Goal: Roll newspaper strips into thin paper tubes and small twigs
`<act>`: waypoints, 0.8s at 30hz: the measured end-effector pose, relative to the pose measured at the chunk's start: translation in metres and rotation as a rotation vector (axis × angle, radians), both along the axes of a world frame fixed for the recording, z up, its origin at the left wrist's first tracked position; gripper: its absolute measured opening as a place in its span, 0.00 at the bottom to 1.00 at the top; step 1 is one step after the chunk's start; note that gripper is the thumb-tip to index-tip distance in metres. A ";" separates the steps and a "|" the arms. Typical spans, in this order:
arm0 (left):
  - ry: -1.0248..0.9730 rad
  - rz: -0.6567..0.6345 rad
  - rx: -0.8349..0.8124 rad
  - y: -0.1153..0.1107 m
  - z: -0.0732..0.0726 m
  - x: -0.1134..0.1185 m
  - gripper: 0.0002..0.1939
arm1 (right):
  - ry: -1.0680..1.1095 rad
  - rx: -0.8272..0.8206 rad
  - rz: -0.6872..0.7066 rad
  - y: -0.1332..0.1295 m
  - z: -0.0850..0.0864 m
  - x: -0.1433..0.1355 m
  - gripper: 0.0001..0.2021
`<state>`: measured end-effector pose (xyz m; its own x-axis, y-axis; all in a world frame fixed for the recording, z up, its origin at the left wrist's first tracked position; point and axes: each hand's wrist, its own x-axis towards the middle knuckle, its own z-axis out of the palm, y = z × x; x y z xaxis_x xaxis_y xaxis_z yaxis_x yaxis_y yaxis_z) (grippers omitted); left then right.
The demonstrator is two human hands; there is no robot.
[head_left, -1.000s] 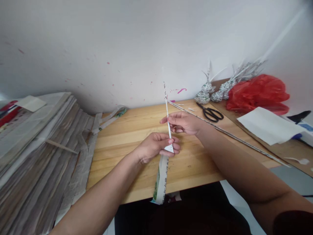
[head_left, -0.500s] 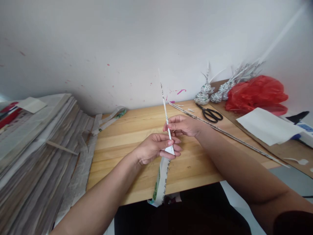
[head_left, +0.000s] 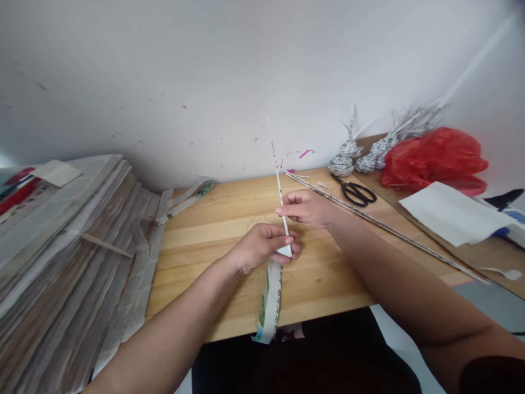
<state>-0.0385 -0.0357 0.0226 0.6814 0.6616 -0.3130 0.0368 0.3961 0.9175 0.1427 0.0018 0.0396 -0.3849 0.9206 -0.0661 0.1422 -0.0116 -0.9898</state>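
A thin rolled paper tube [head_left: 278, 178] rises from my hands, tilted slightly to the left, its tip in front of the wall. My left hand [head_left: 268, 246] pinches the lower end, where the roll widens into a flat paper strip [head_left: 270, 301]. That printed strip, with green along one side, hangs down past the table's front edge. Higher up, my right hand [head_left: 303, 208] grips the tube between thumb and fingers. Some fingertips of both hands are hidden behind the paper.
A tall stack of newspapers [head_left: 74, 257] fills the left, with paper strips [head_left: 191, 197] beside it. On the right lie long paper tubes [head_left: 381, 224], black scissors [head_left: 358, 193], woven paper pieces [head_left: 343, 157], a red plastic bag [head_left: 435, 158] and a white sheet [head_left: 451, 213].
My right hand's fingers have shifted on the tube, and my left fingers have curled in closer around its lower end. The hanging strip has swung slightly. The view has moved a little.
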 end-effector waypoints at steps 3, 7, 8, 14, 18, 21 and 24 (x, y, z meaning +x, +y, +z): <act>0.008 0.005 0.015 0.000 -0.001 0.000 0.17 | -0.059 0.121 -0.046 -0.003 0.003 -0.002 0.16; -0.028 -0.006 -0.023 0.001 -0.003 0.000 0.19 | 0.047 -0.083 0.170 -0.003 0.003 0.003 0.18; -0.034 -0.009 -0.028 0.001 -0.003 0.000 0.20 | 0.057 -0.113 0.201 -0.002 0.002 0.005 0.18; -0.027 -0.005 0.005 0.001 -0.007 0.001 0.21 | 0.078 -0.131 0.123 0.003 -0.005 0.006 0.17; -0.041 -0.008 0.035 0.000 -0.011 0.002 0.20 | 0.029 -0.051 0.045 0.003 -0.006 0.005 0.17; -0.054 -0.029 0.054 0.000 -0.012 0.002 0.20 | 0.035 -0.044 0.149 0.002 -0.001 0.010 0.16; -0.072 -0.035 0.058 0.001 -0.010 0.002 0.21 | 0.016 -0.045 0.271 0.002 0.002 0.015 0.17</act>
<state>-0.0369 -0.0352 0.0127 0.7240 0.6522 -0.2247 -0.0168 0.3423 0.9394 0.1573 0.0037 0.0417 -0.6182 0.7801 -0.0968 0.1308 -0.0193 -0.9912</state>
